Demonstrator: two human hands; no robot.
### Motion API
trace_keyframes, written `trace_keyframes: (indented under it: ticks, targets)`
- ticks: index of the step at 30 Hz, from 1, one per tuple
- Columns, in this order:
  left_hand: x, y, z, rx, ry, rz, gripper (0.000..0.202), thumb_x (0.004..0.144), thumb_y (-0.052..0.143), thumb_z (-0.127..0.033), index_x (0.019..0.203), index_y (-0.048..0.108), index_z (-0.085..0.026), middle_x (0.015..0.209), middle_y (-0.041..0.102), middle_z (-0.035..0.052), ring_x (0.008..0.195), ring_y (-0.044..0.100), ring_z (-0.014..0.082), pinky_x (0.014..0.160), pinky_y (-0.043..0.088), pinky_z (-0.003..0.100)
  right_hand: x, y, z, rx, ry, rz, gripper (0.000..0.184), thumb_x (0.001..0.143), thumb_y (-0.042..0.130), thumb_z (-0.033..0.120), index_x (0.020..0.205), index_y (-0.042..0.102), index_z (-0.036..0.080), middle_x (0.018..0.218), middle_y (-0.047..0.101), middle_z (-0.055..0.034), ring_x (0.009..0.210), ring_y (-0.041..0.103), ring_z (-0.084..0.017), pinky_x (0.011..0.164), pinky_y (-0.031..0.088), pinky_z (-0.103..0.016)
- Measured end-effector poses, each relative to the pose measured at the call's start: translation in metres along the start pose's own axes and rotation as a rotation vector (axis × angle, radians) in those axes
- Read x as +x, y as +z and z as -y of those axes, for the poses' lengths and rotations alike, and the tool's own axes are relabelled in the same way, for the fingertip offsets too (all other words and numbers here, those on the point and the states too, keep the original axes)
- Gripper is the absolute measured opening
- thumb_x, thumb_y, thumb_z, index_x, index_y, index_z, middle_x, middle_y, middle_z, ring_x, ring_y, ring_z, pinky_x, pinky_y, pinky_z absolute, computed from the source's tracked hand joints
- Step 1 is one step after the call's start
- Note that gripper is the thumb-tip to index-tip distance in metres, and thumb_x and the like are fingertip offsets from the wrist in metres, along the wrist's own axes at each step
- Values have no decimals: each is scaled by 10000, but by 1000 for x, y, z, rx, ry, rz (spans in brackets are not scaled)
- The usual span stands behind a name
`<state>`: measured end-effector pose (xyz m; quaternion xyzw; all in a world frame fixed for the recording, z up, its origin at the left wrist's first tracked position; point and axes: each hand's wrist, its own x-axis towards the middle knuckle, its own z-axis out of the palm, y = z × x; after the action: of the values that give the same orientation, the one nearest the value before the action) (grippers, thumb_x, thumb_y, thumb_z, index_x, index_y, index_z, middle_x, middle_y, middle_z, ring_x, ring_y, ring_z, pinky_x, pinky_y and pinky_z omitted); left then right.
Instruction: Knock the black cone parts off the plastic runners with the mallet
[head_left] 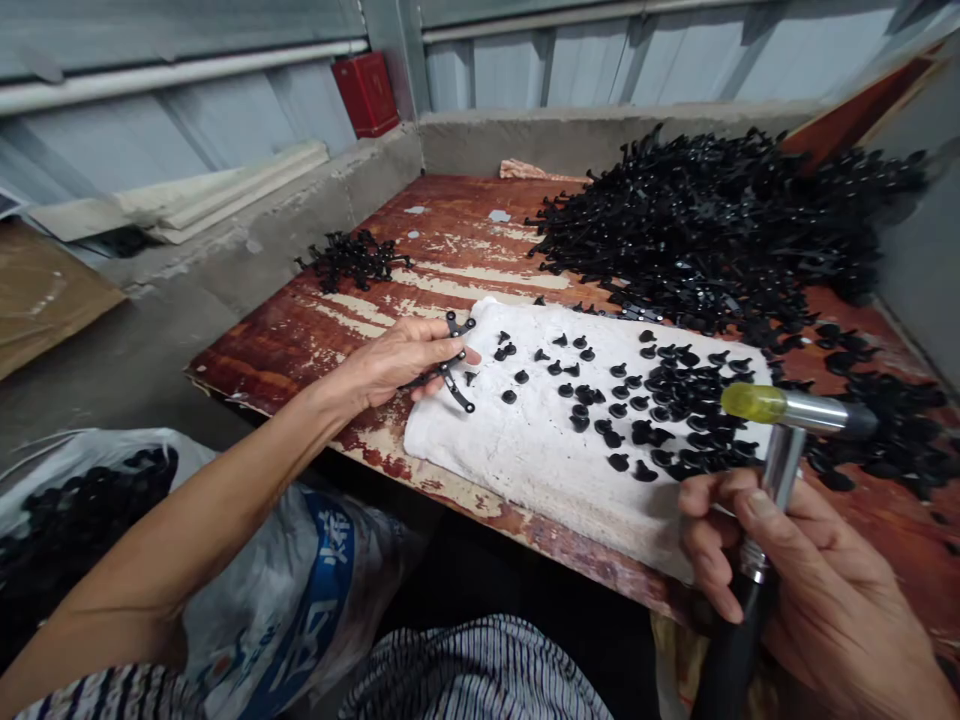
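My left hand (401, 360) pinches a black bracket-like part (451, 375) with small round ends, held over the left edge of a white cloth (480, 455). In my right hand (810, 570) is a mallet (780, 470) with a yellow head face and a metal shaft; its head is raised above the cloth's right side. Small black suction-cup-like pieces (585, 392) lie scattered on the cloth, thicker toward the right. Part of the bracket is hidden behind my left fingers.
A large heap of black parts (705, 220) covers the back right of the worn red table (262, 335). A smaller pile (354, 260) sits at the back left. Below on the left stands a white sack (247, 570) of black pieces. A red box (367, 95) stands by the wall.
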<state>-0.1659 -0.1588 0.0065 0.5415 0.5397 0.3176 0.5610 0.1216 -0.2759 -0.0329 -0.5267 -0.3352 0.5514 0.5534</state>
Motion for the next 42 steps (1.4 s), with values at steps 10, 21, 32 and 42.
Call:
trace_keyframes:
  ticks: [10,21,32,42]
  targets:
    - [-6,-4,16,66,-31,28,207,830,636,-274,893,686,-84,455,502,-29,333,422,51,311,284,149,4,-3,-2,-30,-4,1,260,629,798,389,733,621,230,710,644,-26,360,483,-108,247,359,-198]
    - [-15,3,6,227,50,97,292,852,585,-331,1001,674,-96,496,503,-35,371,417,50,354,284,160,3,-2,-1,-15,-8,-5,272,622,803,386,733,615,223,720,629,-27,358,473,-98,246,351,-192]
    - [-2,14,2,327,82,120,259,851,588,-303,989,678,-103,517,524,-35,366,439,49,358,289,164,4,-3,-2,-27,22,-5,278,647,790,398,747,594,228,751,635,-25,372,472,-97,257,380,-203]
    - [26,21,-21,121,-16,33,141,873,540,-106,837,671,-69,690,656,42,327,447,28,293,293,180,2,-7,-2,-9,6,47,228,697,759,373,771,597,231,750,633,-18,380,485,-93,275,378,-186]
